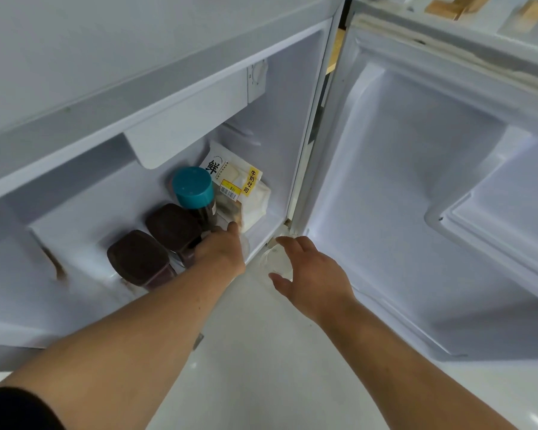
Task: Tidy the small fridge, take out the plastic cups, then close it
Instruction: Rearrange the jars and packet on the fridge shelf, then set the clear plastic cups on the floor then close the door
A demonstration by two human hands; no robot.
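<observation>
The fridge (156, 97) stands open, its door (416, 197) swung right. Inside, the left hand (222, 248) reaches between the teal-capped bottle (193, 187) and the bread bag (236, 187); its fingers are hidden, so I cannot tell its grip. A clear plastic cup (275, 259) sits at the fridge's front right corner, just under the right hand (305, 271), which is spread wide around it, not yet closed. The right hand is nearer; the cup seems upright.
</observation>
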